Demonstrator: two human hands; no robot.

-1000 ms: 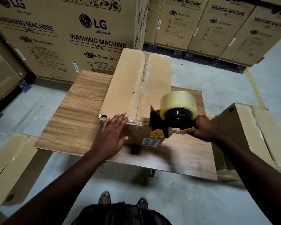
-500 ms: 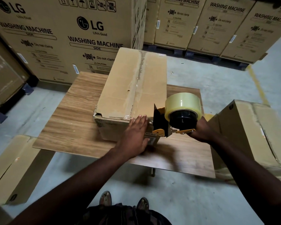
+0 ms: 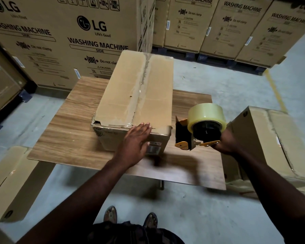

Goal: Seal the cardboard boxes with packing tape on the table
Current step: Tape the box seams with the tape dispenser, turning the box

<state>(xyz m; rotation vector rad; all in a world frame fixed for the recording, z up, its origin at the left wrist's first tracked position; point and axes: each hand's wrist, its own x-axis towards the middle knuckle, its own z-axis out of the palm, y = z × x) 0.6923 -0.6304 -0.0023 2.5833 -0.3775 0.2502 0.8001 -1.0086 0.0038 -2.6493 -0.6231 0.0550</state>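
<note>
Steadying a cardboard box (image 3: 136, 95) on the table (image 3: 74, 138), a worker's left hand (image 3: 136, 140) lies flat-fingered on its near edge.
The right hand (image 3: 227, 143) grips the tape dispenser (image 3: 197, 136) just right of the box. Flaps closed, contents hidden; the torn near-left corner suggests soft board, best braced along its edges.

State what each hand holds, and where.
Right hand grips the tape dispenser by its handle; left hand holds nothing, resting flat on the box.
</note>
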